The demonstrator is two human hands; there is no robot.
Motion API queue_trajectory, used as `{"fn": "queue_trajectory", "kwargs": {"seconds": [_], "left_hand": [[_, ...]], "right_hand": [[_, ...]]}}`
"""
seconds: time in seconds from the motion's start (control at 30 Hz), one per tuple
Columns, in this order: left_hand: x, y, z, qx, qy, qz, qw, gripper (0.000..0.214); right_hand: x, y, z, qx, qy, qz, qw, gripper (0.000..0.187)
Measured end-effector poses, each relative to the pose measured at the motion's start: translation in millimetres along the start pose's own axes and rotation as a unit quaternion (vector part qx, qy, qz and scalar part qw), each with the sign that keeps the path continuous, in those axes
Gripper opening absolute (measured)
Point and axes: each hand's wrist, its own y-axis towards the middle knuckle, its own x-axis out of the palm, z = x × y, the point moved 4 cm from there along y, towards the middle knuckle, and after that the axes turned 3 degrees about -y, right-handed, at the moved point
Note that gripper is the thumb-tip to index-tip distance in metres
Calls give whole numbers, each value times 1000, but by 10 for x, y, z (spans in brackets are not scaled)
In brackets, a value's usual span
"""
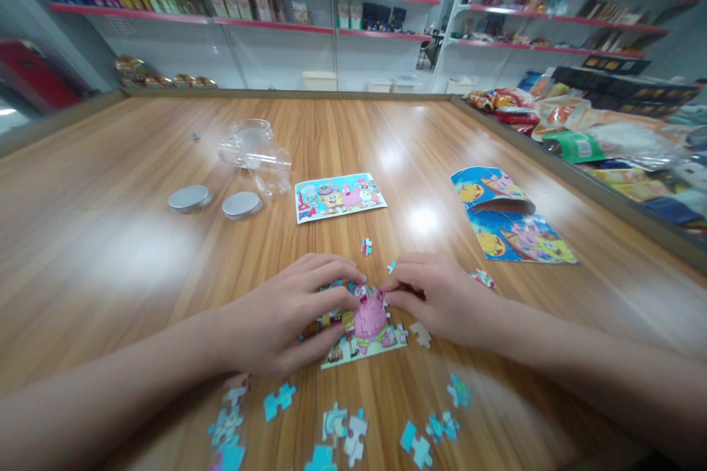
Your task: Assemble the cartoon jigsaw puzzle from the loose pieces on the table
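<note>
A partly joined jigsaw puzzle with a pink starfish character lies on the table. My left hand rests over its left side, fingers spread and touching the pieces, hiding part of the picture. At the puzzle's right edge, my right hand pinches a small jigsaw piece between thumb and index finger, mostly covered by the fingertips. A grey-backed piece lies just below my right hand. Two small loose pieces, one red and blue and one light blue, sit beyond the puzzle.
Several loose pieces are scattered nearer me. A cartoon picture card lies ahead, with folded picture sheets to the right. Silver lids and clear plastic containers stand at the left. Packaged goods border the table's right edge.
</note>
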Motion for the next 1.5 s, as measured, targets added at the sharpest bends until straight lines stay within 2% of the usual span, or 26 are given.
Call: {"fn": "queue_trajectory", "kwargs": {"seconds": [0.2, 0.33, 0.53, 0.63, 0.73, 0.9, 0.97, 1.03, 1.1, 1.17, 1.2, 1.27, 1.4, 1.5], "left_hand": [[3, -12, -9, 2, 2, -2, 1000, 25], [4, -17, -11, -2, 3, -3, 1000, 25], [-11, -2, 15, 3, 3, 9, 1000, 23], [-18, 3, 13, 6, 3, 11, 1000, 22], [-23, 8, 2, 5, -1, 17, 1000, 22], [-111, 56, 32, 18, -48, 20, 998, 24], [-237, 63, 1, -15, -57, 51, 997, 20], [-398, 7, -107, -134, 11, 80, 988, 14], [-518, -123, -205, -252, 130, 21, 959, 19], [-589, -285, -236, -307, 219, -73, 923, 28], [-604, -357, -223, -314, 235, -110, 913, 35], [-589, -450, -149, -299, 225, -160, 913, 42], [-482, -431, 49, -259, 181, -183, 931, 34], [-445, -364, 127, -257, 169, -203, 929, 26]], "right_hand": [[-2, 10, -16, -47, -17, -12, 999, 14], [-5, 8, -16, -42, -9, -7, 999, 10], [-134, -1, -50, -78, -41, 73, 993, 10], [-117, -3, -63, -93, -52, 21, 994, 15], [-56, -11, -54, -73, -63, -46, 994, 19], [-34, -39, -44, -56, -67, -57, 995, 17], [-37, -50, -29, -60, -67, -54, 994, 17], [-28, -58, -4, -65, -66, -59, 994, 19], [-12, -66, 24, -72, -66, -64, 993, 18], [2, -72, 50, -75, -70, -64, 993, 18], [7, -75, 60, -75, -72, -63, 993, 18], [10, -79, 70, -77, -74, -59, 993, 17], [8, -75, 69, -77, -77, -61, 992, 18], [16, -73, 72, -75, -83, -70, 991, 19]]}}
